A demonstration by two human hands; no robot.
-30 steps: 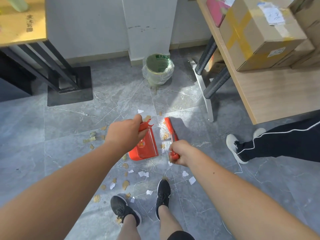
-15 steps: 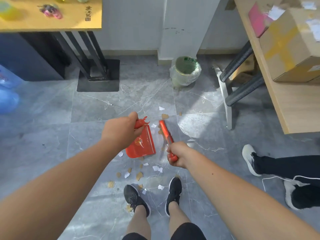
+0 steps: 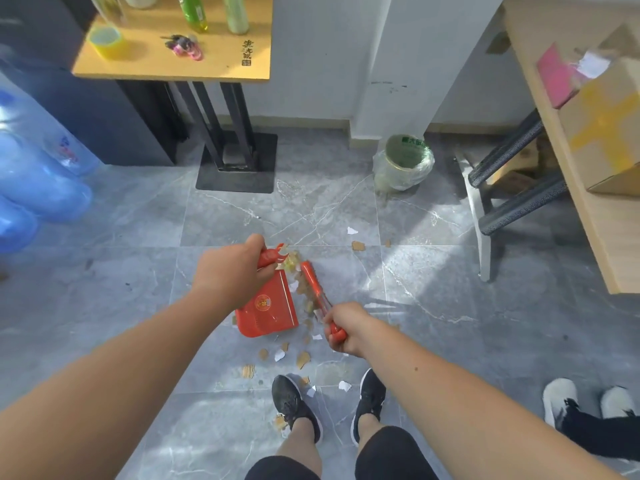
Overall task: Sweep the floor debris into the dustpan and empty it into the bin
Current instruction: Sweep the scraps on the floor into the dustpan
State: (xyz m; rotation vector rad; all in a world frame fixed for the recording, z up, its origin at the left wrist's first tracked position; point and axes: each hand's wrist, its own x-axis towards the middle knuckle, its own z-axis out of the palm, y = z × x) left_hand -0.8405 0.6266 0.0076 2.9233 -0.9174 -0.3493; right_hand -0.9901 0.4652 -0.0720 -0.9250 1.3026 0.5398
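Two hands busy: left hand [image 3: 230,271] clasps dustpan [image 3: 268,311] handle, right hand [image 3: 346,327] clasps brush [image 3: 313,287] handle. Brush lies just beside pan. Scraps [image 3: 301,358] on floor [image 3: 104,271]; bin [image 3: 405,161] well apart, by wall.

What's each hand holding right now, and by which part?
Left hand holds the red dustpan by its handle; right hand holds the red brush by the handle's end.
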